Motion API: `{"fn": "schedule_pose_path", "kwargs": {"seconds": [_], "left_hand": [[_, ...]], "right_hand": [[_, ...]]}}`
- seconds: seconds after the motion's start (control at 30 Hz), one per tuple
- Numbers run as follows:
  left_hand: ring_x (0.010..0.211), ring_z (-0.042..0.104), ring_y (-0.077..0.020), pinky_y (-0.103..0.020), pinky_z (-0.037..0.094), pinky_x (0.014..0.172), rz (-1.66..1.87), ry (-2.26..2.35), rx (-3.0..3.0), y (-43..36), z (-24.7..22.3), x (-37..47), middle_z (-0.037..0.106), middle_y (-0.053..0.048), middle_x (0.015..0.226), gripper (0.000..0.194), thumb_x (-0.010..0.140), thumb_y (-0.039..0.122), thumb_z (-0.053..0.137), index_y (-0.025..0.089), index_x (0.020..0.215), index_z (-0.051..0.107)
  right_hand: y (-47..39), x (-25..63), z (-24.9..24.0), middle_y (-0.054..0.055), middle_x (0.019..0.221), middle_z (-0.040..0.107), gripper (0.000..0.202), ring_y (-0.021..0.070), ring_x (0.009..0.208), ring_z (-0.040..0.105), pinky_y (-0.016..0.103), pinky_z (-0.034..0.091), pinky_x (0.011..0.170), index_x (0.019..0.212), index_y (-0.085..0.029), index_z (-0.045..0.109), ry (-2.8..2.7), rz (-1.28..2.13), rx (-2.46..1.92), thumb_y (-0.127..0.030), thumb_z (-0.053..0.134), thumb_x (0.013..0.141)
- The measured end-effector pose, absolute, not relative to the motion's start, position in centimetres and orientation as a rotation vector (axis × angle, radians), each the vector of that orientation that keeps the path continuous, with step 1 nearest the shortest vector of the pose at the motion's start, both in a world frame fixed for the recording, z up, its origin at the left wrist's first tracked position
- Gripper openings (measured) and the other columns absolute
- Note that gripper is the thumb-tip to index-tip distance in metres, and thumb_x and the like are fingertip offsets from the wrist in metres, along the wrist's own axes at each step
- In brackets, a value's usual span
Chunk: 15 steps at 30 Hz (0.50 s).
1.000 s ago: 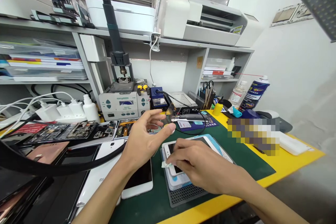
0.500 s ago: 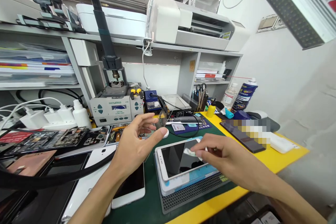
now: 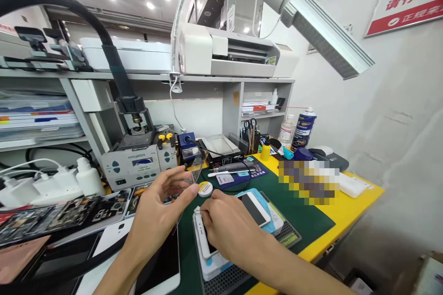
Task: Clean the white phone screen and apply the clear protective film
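A white phone with a dark screen [image 3: 254, 210] lies face up on a white and blue box [image 3: 277, 222], which rests on a grey perforated pad [image 3: 293, 235]. Over the phone's left end is my right hand [image 3: 230, 221], fingers closed on a small white wipe [image 3: 197, 209] that pokes out at the phone's corner. My left hand [image 3: 162, 207] is raised left of the phone, holding a thin clear sheet [image 3: 198, 166] between thumb and fingers. A round white tin with a yellow label [image 3: 205, 188] sits just beyond the phone.
Phones and circuit boards [image 3: 72, 216] crowd the left side. A grey soldering station [image 3: 133, 166] and a yellow bottle [image 3: 265, 151] stand behind. A black hose [image 3: 79, 265] crosses the lower left. The green mat [image 3: 311, 214] spreads over the yellow tabletop [image 3: 360, 198].
My right hand has moved with the wipe from the phone's right part to its left end. My left hand still holds the clear sheet. The camera view has shifted up and right.
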<state>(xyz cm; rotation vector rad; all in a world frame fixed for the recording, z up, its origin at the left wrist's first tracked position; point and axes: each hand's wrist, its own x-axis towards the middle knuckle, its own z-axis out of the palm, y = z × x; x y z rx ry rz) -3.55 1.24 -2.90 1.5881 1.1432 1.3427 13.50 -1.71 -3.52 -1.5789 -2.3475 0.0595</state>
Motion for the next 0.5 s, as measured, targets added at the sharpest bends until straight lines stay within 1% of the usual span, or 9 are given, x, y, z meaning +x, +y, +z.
{"fn": "schedule_pose_path", "kwargs": {"seconds": [0.1,0.17,0.27,0.37,0.5], "left_hand": [[0.118,0.066,-0.0317,-0.046,0.056,0.096,1.334,1.154,1.591,1.6,-3.2,-3.8,0.071,-0.012,0.129,0.069,0.077,0.064,0.079,0.023,0.129,0.059],[0.118,0.066,-0.0314,-0.046,0.056,0.096,1.326,1.160,1.591,1.7,-3.4,-3.9,0.071,-0.011,0.130,0.069,0.077,0.064,0.079,0.025,0.129,0.059],[0.117,0.067,-0.0314,-0.047,0.056,0.097,1.321,1.158,1.589,1.7,-3.6,-3.9,0.071,-0.010,0.130,0.068,0.077,0.064,0.079,0.026,0.129,0.059],[0.116,0.068,-0.0321,-0.049,0.056,0.099,1.326,1.167,1.586,1.5,-3.7,-3.7,0.071,-0.010,0.130,0.069,0.075,0.065,0.080,0.026,0.128,0.060],[0.120,0.066,-0.0338,-0.050,0.056,0.100,1.313,1.184,1.589,1.7,-3.7,-3.7,0.071,-0.011,0.131,0.068,0.074,0.065,0.080,0.026,0.127,0.061]], "right_hand": [[-1.6,14.3,-3.4,0.011,0.084,0.070,0.027,0.0218,0.070,0.066,0.034,0.022,0.056,0.080,-0.016,0.071,-2.308,0.028,-1.644,-0.012,0.049,0.095],[-1.6,15.3,-3.4,0.011,0.083,0.070,0.028,0.0225,0.072,0.067,0.034,0.024,0.057,0.079,-0.017,0.071,-2.274,0.013,-1.687,-0.011,0.049,0.095],[-1.6,17.4,-3.5,0.011,0.084,0.071,0.029,0.0232,0.077,0.068,0.033,0.029,0.060,0.078,-0.017,0.070,-2.218,0.014,-1.740,-0.010,0.049,0.097],[-1.7,19.6,-3.4,0.010,0.084,0.071,0.030,0.0232,0.077,0.069,0.032,0.035,0.064,0.076,-0.018,0.070,-2.156,0.041,-1.792,-0.011,0.049,0.097],[-1.7,22.4,-3.3,0.012,0.090,0.073,0.030,0.0252,0.085,0.070,0.031,0.040,0.069,0.083,-0.017,0.074,-2.074,0.079,-1.822,-0.014,0.049,0.099]]}}
